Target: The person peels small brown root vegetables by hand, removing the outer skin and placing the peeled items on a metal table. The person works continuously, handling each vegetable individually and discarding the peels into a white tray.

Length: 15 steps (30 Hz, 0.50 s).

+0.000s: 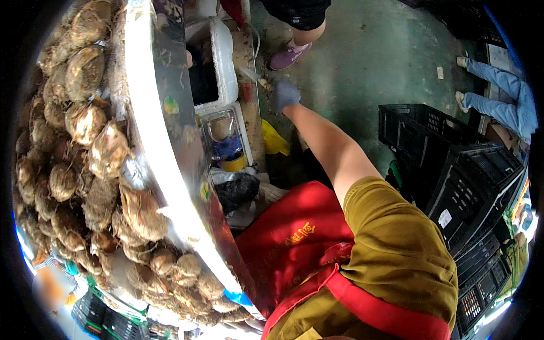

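My right hand (pixel 285 95), in a grey glove, grips a knife (pixel 251 75) by its light handle. Its blade points toward a white styrofoam box (pixel 228 63) with a dark interior. My bare forearm reaches out over the floor. My left hand is out of view. To the left, soil-covered taro corms (pixel 106 153) lie heaped on a table with a bright raised edge (pixel 146 114). Between that edge and my hand is a white tray (pixel 242 131) with a clear plastic container (pixel 221 127) and a roll of yellow tape (pixel 233 163).
A black plastic bag (pixel 238 191) and yellow plastic sheeting (pixel 274 138) lie near my red apron (pixel 297 216). Black plastic crates (pixel 454 191) stand stacked at right. A person in purple shoes (pixel 291 56) is ahead; another's jeans (pixel 493 93) show at right. A third person is lower left.
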### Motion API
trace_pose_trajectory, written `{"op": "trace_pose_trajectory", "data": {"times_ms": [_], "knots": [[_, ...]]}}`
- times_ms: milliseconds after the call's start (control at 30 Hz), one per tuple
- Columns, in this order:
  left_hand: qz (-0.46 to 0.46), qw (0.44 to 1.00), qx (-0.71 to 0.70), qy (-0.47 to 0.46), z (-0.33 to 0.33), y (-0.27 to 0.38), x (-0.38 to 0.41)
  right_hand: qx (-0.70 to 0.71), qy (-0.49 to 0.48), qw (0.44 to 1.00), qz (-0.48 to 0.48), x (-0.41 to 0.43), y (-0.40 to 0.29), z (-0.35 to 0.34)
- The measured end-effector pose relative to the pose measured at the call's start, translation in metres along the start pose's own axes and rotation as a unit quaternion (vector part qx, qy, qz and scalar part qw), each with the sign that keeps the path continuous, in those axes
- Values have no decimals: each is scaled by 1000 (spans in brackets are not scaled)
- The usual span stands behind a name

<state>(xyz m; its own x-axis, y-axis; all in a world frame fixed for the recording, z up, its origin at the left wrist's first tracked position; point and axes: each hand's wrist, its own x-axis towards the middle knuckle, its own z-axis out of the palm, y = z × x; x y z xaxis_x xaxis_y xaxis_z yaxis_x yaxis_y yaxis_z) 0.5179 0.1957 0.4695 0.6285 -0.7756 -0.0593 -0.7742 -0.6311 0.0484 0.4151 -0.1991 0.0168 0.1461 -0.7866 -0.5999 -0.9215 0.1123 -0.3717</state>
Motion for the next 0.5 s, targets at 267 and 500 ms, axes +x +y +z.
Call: {"op": "trace_pose_trajectory", "data": {"times_ms": [267, 500], "knots": [[-24, 999, 28, -12, 5, 1, 9, 139, 58, 984, 98, 28, -12, 42], [-42, 998, 38, -26, 7, 4, 11, 240, 104, 960, 97, 19, 4, 75]]}}
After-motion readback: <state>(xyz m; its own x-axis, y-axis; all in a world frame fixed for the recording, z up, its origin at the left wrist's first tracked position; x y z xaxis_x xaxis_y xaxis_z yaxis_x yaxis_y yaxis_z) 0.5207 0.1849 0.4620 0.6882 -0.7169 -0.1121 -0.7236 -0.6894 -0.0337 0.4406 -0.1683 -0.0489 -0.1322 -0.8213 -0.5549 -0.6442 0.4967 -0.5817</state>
